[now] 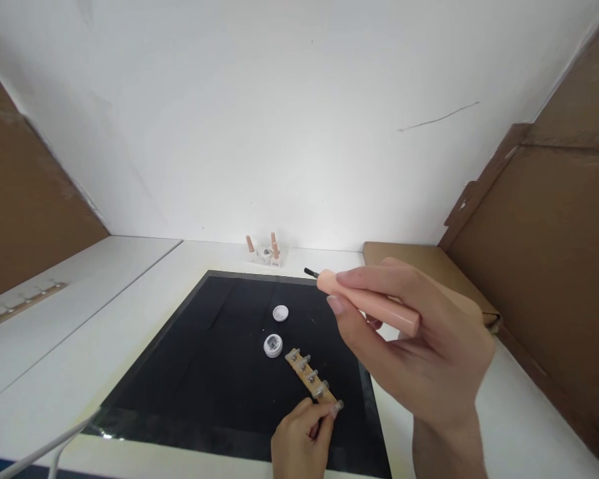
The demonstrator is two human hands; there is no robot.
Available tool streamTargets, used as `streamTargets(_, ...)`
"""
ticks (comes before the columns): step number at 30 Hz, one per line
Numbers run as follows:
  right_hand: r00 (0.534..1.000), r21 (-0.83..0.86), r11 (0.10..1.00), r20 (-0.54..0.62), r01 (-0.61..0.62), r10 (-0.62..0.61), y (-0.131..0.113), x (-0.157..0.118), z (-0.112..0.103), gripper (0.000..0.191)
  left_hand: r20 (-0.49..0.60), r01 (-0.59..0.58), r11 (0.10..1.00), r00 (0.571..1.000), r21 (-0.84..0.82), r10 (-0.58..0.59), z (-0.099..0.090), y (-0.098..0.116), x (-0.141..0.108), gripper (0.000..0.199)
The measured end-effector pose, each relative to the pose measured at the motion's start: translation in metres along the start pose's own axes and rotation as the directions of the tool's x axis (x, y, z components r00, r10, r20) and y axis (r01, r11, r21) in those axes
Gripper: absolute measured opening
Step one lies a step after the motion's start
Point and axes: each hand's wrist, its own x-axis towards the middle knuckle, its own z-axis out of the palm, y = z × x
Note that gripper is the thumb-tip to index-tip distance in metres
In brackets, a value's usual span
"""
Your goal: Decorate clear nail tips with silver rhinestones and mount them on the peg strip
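In my right hand (419, 332) is a nail polish brush (374, 303), its long peach cap pinched between thumb and fingers. The dark bristles point left, in the air above the mat. My left hand (302, 436) is closed on the near end of a wooden nail tip stand (307, 376), which lies slanted on the black mat (204, 359). Several clear nail tips stand along it, and the nearest one is at my left fingertips. Left of the stand sits an open white jar (273, 345) with grey contents. Its white lid (280, 313) lies just beyond.
At the back by the white wall stand several peach-capped polish bottles (275, 251). Another strip with nail tips (27, 303) lies on the white surface at left. A cardboard box (404, 256) is at the back right, and a white cable (44, 449) crosses the lower left.
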Motion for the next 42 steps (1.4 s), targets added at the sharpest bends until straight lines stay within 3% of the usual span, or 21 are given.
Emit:
streamTargets(10, 1.0, -0.066, 0.998, 0.006, 0.005, -0.004, 0.01, -0.007, 0.013, 0.016, 0.02, 0.088, 0.996, 0.996, 0.028, -0.089, 0.003, -0.003, 0.009, 0.027)
streamTargets(29, 0.997, -0.085, 0.995, 0.052, 0.059, -0.054, 0.011, -0.012, 0.032, 0.024, 0.033, 0.09, 0.995, 0.995, 0.046, -0.092, -0.001, -0.022, 0.009, 0.021)
streamTargets(36, 0.996, -0.108, 0.991, 0.057, 0.08, -0.075, 0.01, -0.012, 0.031, 0.022, 0.036, 0.018, 0.996, 0.999, 0.09, -0.022, -0.002, -0.03, 0.002, 0.021)
streamTargets(42, 0.996, -0.116, 0.99, 0.055, 0.077, -0.071, 0.014, -0.013, 0.029, 0.021, -0.011, -0.204, 0.968, 0.978, 0.144, 0.208, 0.003, -0.042, -0.004, 0.034)
